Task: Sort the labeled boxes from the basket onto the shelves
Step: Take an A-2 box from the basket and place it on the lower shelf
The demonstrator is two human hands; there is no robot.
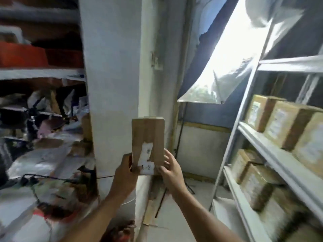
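Both our hands hold one cardboard box (148, 144) upright in front of us: our left hand (124, 169) grips its lower left edge, our right hand (170, 169) curls round the lower right edge. On the box's near face we see a torn white label (146, 161) reading "A-2". Just behind the box stands a white pillar (113, 84), scuffed and stained low down. To our right, grey metal shelves (272, 154) carry rows of taped brown boxes (279, 126) on two levels. To our left, blurred shelving (40, 73) holds red bins (22, 55) above a heap of bags and wrapped parcels (43, 154). Farther back, a thin black stand (180, 137) rises from the pale floor (197, 194), and bright daylight comes through loose plastic sheeting (223, 67).
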